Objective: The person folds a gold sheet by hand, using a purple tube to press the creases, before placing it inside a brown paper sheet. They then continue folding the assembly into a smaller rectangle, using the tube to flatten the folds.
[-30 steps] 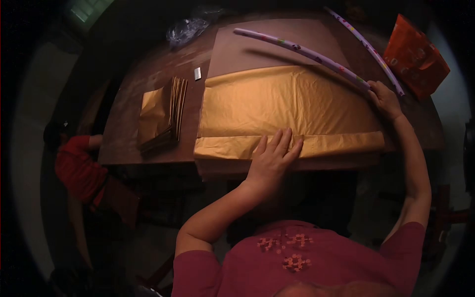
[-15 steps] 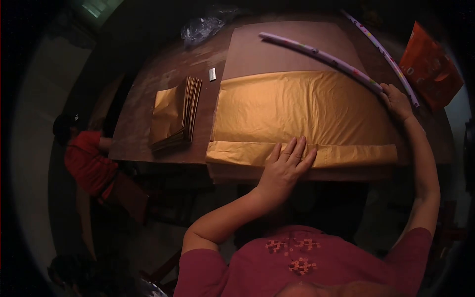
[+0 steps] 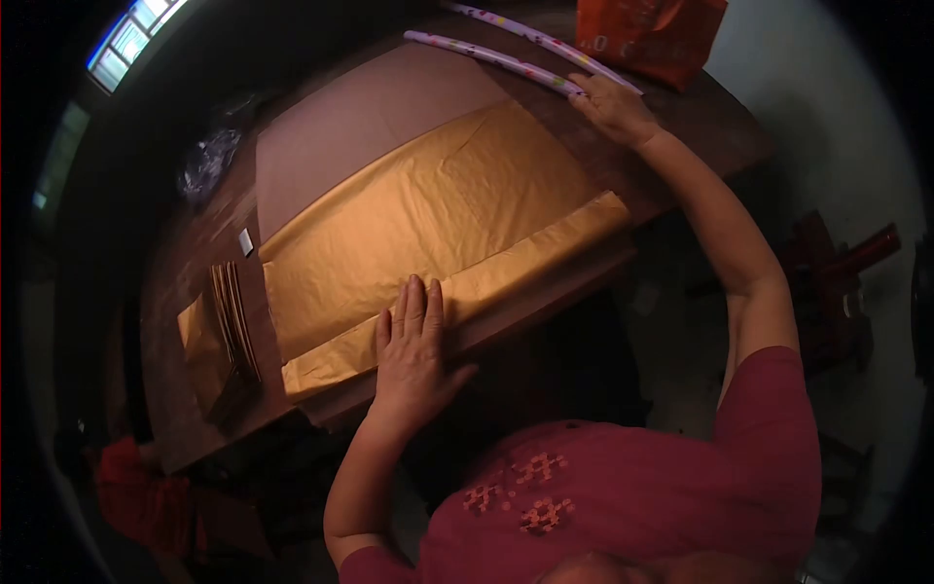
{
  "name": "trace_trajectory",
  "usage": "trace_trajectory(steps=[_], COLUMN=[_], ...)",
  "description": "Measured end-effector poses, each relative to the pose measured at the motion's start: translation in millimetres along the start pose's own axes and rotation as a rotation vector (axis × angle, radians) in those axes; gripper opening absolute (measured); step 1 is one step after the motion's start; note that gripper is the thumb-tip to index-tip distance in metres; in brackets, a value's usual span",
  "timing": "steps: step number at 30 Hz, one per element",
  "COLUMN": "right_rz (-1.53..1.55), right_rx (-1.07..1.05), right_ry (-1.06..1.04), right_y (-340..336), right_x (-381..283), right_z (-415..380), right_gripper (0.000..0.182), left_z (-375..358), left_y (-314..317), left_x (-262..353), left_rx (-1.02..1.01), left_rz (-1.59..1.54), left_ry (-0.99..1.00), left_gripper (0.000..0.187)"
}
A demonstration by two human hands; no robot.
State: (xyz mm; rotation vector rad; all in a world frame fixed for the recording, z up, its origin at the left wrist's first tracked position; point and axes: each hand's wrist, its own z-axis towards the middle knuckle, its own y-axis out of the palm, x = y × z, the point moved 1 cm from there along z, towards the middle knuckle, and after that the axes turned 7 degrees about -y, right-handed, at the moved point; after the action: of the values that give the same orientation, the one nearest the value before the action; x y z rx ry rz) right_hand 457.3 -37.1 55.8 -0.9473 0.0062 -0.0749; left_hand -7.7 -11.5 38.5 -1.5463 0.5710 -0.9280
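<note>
Orange bag [image 3: 657, 44] at one o'clock, printed with pale lettering, too blurred to read beyond an O-like shape. Dark brown tabletop [image 3: 720, 131] under dim light, with bright window [image 3: 131, 47] at ten o'clock and red-clad person [image 3: 136, 496] at eight. Gold sheet [image 3: 418, 214] just off centre toward eleven, lying over pinkish board [image 3: 370, 117]. At seven, left hand [image 3: 416, 355] flat on the near-edge strip, fingers close together, thumb spread. At one, right hand [image 3: 615, 109] curled round the end of patterned rod [image 3: 486, 53], beside second rod [image 3: 525, 31].
</note>
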Motion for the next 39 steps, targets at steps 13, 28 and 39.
trace_trajectory(steps=[13,28,39], right_rz=[0.507,0.024,-0.122], right_rx=[-0.194,0.122,-0.376], right_ry=[-0.043,-0.153,0.419], right_y=[-60.6,-70.9,5.4], right_x=[-101.1,-156.7,40.6], right_z=[-105.4,-96.3,-21.0], right_gripper=[0.041,0.031,0.038], left_z=[3.8,-3.4,-4.4], left_y=[-21.6,0.6,8.5], left_x=[-11.3,1.4,2.5], left_rx=[-0.14,0.013,0.066], left_rz=[-0.274,0.089,0.177], left_ry=[0.026,0.048,0.048], left_gripper=[0.106,0.098,0.097])
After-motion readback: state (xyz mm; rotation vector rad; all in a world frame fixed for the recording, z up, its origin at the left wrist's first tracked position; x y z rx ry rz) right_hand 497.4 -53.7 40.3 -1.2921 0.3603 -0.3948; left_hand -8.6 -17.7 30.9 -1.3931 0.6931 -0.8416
